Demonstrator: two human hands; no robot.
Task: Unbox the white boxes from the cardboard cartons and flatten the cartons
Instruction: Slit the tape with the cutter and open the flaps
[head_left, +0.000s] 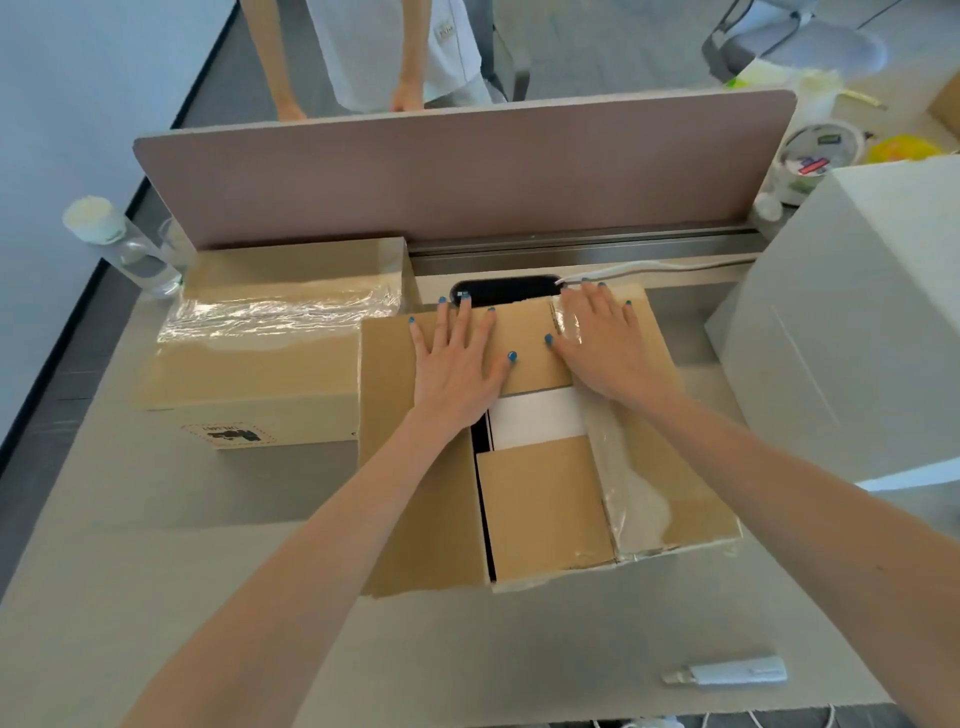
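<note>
A brown cardboard carton (545, 509) sits on the desk in front of me with its top flaps spread apart. Through the gap between the flaps shows a white box (537, 418) inside. My left hand (457, 364) lies flat with straight fingers on the far left flap. My right hand (605, 338) presses flat on the far right flap, partly over a strip of clear tape. A second carton (270, 358), still taped across its top, stands to the left against the first one.
A pink divider panel (467, 166) closes the desk's far side, and a person stands behind it. A big white box (857, 322) fills the right. A plastic bottle (119, 244) stands far left. A white utility knife (727, 673) lies near the front edge.
</note>
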